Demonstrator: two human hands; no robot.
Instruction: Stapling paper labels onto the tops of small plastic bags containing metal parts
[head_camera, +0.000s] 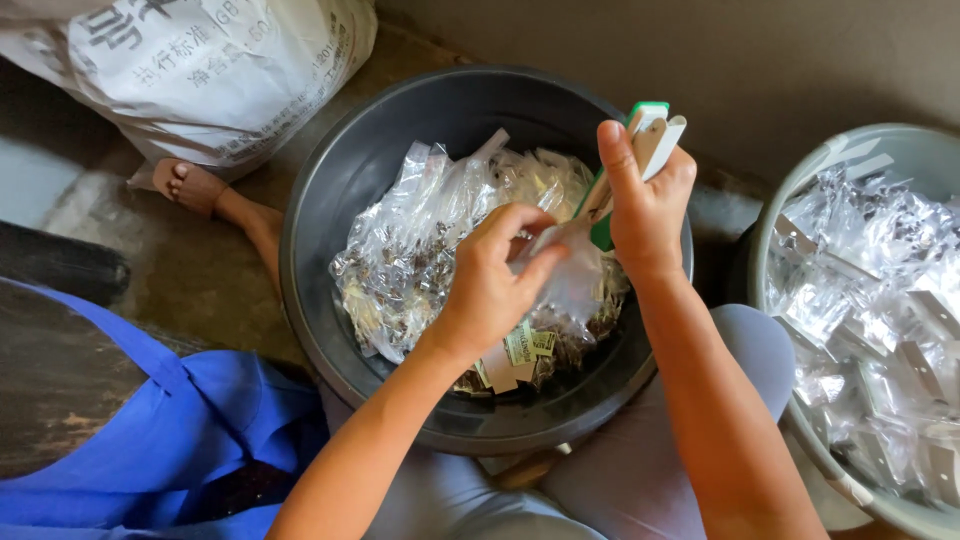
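Blue fabric (150, 440) lay nearest the camera at the lower left, beside the person's knees in grey trousers (600, 490), which flanked the near rim of a dark grey plastic basin (330, 180).

Both forearms rose from the lower edge and met over the basin. The left hand (495, 285) was curled, its thumb and fingers pinched closed on the top edge of a small clear plastic bag (575, 280). This bag hung just above the basin contents, between the two hands. The right hand (645, 205) was closed in a fist grip around a green and white stapler (630, 165), thumb extended up along its side. The stapler stood tilted, upper end above the hand, lower end at the bag edge held by the left hand. Whether the stapler's mouth was closed on the bag could not be determined.

Inside the basin lay a heap of filled clear bags (420, 250) holding small dark items, with paper labels (525, 345) showing at the near side.

At the right edge stood a lighter grey tub (775, 200) filled with more clear packets (880, 300).

Farther off, a bare foot (190, 185) rested on the concrete floor left of the basin, partly under a large white printed sack (200, 70). A plain wall (720, 60) closed the view beyond the basin.
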